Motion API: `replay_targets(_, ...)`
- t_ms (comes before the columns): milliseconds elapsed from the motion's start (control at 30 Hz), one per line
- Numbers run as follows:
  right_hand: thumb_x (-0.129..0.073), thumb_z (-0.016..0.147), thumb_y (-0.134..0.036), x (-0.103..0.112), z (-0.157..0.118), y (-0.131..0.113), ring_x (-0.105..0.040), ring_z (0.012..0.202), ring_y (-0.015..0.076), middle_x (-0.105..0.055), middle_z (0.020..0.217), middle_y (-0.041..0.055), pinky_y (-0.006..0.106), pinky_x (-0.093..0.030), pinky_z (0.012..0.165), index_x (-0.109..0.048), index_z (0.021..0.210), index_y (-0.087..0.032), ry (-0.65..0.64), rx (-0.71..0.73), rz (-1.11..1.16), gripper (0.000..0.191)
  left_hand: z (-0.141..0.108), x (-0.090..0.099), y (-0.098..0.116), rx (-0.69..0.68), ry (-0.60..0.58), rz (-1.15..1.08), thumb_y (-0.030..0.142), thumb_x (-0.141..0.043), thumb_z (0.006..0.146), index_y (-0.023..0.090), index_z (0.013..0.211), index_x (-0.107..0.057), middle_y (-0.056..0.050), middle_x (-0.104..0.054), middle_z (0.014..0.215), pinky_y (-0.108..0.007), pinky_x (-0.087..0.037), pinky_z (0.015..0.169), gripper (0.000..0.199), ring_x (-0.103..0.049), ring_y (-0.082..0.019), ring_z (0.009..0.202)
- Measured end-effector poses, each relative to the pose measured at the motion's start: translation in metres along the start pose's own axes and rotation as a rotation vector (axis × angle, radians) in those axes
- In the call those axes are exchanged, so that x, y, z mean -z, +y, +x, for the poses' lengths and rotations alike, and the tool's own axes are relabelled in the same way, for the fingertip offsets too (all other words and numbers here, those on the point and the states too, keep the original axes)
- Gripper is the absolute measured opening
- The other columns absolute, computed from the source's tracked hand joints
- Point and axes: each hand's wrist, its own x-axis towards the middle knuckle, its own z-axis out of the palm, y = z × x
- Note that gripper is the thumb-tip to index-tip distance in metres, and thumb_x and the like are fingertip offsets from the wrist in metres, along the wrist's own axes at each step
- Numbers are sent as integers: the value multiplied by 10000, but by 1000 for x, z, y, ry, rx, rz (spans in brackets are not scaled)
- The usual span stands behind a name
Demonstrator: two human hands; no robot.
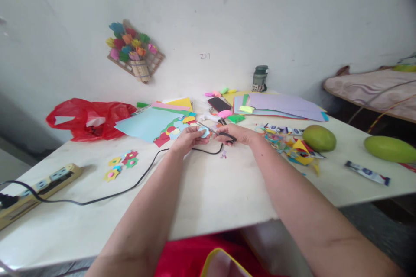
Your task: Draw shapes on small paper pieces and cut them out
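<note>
Near the middle of the table, my left hand (191, 137) pinches a small light blue paper piece (204, 131). My right hand (236, 133) is closed on dark-handled scissors (224, 133), whose blades point left toward the blue piece. Whether the blades touch the paper is too small to tell. Left of my left hand lie cut paper shapes in red, yellow and green (162, 139). Behind the scissors rests a white glue gun (209, 118). Small paper scraps (224, 154) lie just below my right hand.
A black cable (143, 175) crosses the table from a power strip (48, 184). Paper flowers (131, 159) and a red bag (94, 121) are at left. Paper sheets (282, 104), a phone (219, 104) and a bottle (260, 78) stand behind; scraps (300, 151) and green fruits (319, 138) lie right.
</note>
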Motion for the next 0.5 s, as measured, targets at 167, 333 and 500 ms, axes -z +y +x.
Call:
replay_targets(167,-546,706,-251,2,-2,1,-388,390,57,-427,446,-61,186,-269,377,-519,670,-154,-11,-19,69,107,2,3,-3,4,0,-2,269,-738,693,115,760,-590,-54,-692,701,-234,-541,618,224,-664,-134,560)
replay_targets(333,-535,711,-294,3,-1,4,-426,379,61,-473,441,-44,180,-226,336,-482,655,-166,-85,-52,129,149,3,3,-3,9,2,3,260,-732,701,120,743,-571,-55,-694,694,-245,-540,631,218,-665,-137,553)
replay_targets(500,-541,722,-329,3,-1,4,-425,371,67,-457,429,-61,177,-202,319,-486,727,-174,-109,-63,195,165,3,1,-2,17,-6,1,246,-725,709,119,751,-576,-52,-689,676,-242,-538,626,201,-662,-136,548)
